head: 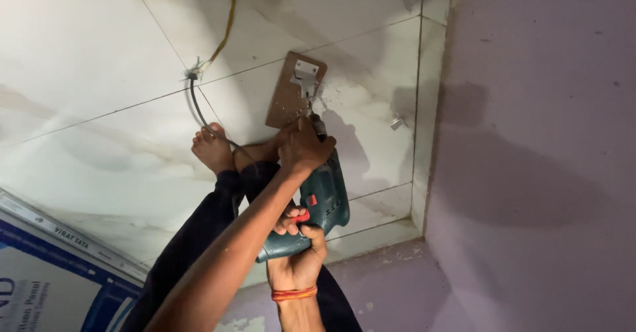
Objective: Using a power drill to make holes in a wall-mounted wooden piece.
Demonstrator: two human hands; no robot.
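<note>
Both fists clamped on heavy, rigid green drill (pixel 323 199): right hand (pixel 299 252) wrapping grip, left hand (pixel 303 148) bracing its nose.

1 head camera looks steeply down, near floor (pixel 99 54).

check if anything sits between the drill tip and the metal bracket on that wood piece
Nothing visible does. The green drill, held by the left hand near its nose and the right hand on the grip, points straight at the metal bracket on the wood piece. The left hand hides the tip's contact point.
</note>
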